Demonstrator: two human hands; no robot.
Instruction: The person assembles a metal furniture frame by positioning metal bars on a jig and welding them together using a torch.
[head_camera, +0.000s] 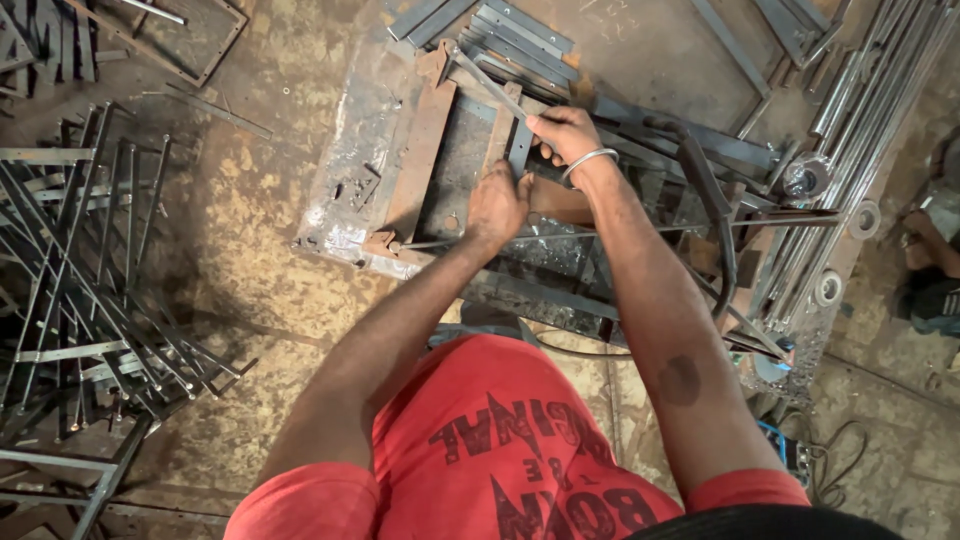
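While two hands (497, 205) (562, 133) grip one flat bar (519, 148).

I'm standing on a stained, rust-blotched concrete floor (250, 230). A scuffed steel plate (365, 150) lies flat on it at the frame's upper middle. At the left edge sits a tangled heap of welded grey bar frames (90, 290). Long steel rods (850, 130) lie bundled in the upper right.
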